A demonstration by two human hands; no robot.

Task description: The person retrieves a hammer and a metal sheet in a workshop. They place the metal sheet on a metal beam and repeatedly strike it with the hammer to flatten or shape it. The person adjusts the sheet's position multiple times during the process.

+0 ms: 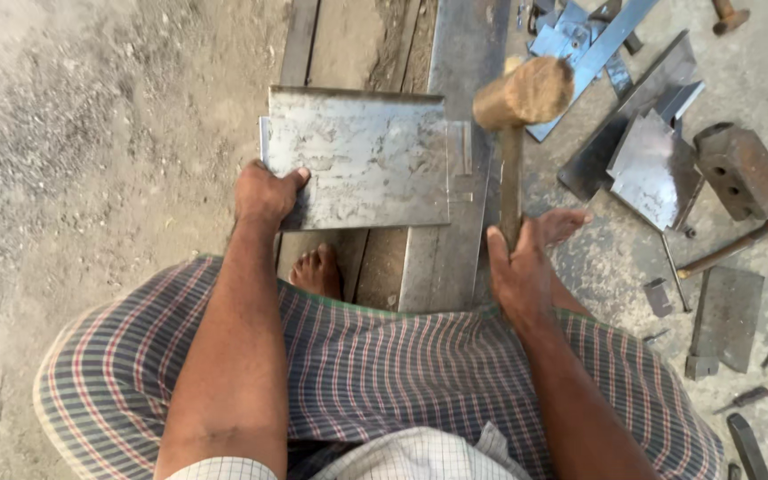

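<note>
A folded grey sheet-metal piece lies across a long steel bar on the ground in front of me. My left hand grips its near left corner, thumb on top. My right hand is closed around the handle of a wooden mallet. The mallet's round head hangs raised above the sheet's right edge. My bare feet show below the sheet and beside the right hand.
Wooden planks run under the sheet. To the right lie cut metal sheets, a rusty iron block, a hammer, a flat steel piece and small scraps. Rough concrete ground spreads to the left.
</note>
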